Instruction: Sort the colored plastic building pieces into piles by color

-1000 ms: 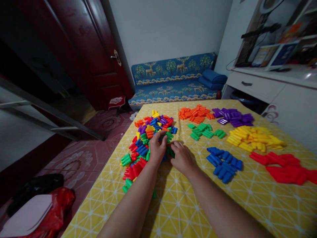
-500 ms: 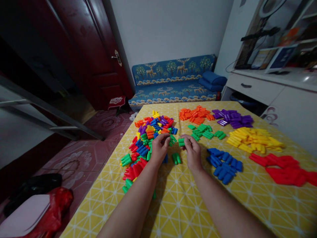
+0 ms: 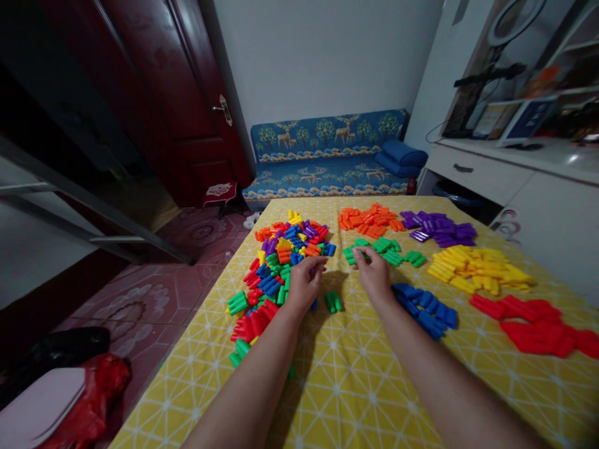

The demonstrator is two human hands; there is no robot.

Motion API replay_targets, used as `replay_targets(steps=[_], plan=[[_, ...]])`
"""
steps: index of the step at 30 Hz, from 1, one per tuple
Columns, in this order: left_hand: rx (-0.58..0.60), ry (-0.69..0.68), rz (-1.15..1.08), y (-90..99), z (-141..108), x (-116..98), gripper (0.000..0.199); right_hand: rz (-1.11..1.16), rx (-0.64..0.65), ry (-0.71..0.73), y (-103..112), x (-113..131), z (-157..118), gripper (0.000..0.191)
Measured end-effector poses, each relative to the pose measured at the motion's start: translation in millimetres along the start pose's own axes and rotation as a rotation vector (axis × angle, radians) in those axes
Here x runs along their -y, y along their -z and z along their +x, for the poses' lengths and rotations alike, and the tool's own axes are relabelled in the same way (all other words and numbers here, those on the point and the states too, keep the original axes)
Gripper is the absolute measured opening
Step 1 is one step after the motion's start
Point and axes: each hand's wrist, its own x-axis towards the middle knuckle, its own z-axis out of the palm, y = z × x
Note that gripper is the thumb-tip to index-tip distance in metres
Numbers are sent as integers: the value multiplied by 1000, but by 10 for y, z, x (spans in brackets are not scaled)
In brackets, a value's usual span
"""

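My left hand [image 3: 305,282] is beside the mixed pile [image 3: 274,284] of small plastic toy pieces, each shaped like joined tubes. Its fingers are loosely curled, tips a little apart, with no piece seen between them. At the near left end of the green group [image 3: 386,248], my right hand [image 3: 373,274] pinches a green toy piece [image 3: 349,255]; its fingers hide part of it. Another green piece [image 3: 334,302] lies alone on the cloth between my hands. Blue pieces [image 3: 428,312] lie just right of my right wrist, partly covered by it.
Orange [image 3: 369,218], purple [image 3: 440,228], yellow [image 3: 477,268] and red [image 3: 538,321] groups lie along the table's far and right sides. A yellow patterned cloth [image 3: 337,399] covers the table. Beyond stand a blue sofa [image 3: 322,165] and a white cabinet [image 3: 491,171].
My right hand has moved right and away from me, to the green group. The green piece by my left fingertips no longer shows there; that hand has lowered slightly.
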Motion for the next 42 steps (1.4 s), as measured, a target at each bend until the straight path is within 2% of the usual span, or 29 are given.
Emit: replay_targets(steps=[3,5,10,14,16,18,20,22,24,26,30,34,38,40,42], plan=[[4,-17,40,3,-2,-2,21,-292,103,-39,128,-106,406,22],[-3,-18,50,7,-1,-7,21,-386,136,-62,209,-130,602,18],[15,-42,89,15,7,-2,22,-469,40,-65,397,-145,850,18],[24,-39,90,16,5,-1,23,-513,-21,-59,518,-131,880,16],[27,-32,84,15,1,-7,23,-534,-60,-2,531,-59,765,22],[29,-27,79,14,-2,-14,23,-516,3,75,492,61,525,22],[32,-24,81,12,-4,-19,23,-474,217,117,407,197,183,19],[31,-24,88,11,-6,-18,23,-497,459,131,301,314,-189,27],[29,-29,87,10,-8,-10,22,-589,577,184,201,389,-506,42],[29,-37,82,11,-12,2,21,-662,608,234,123,414,-713,44],[37,-50,88,15,-16,9,20,-613,580,223,53,386,-813,46],[47,-50,103,20,-13,-17,21,-523,513,182,142,346,-646,47],[57,-48,121,28,-9,-43,23,-575,268,186,420,197,-280,41],[58,-53,119,31,-8,-52,23,-573,139,182,565,80,-107,47],[61,-56,124,33,-7,-57,22,-515,68,193,652,-11,-16,54]])
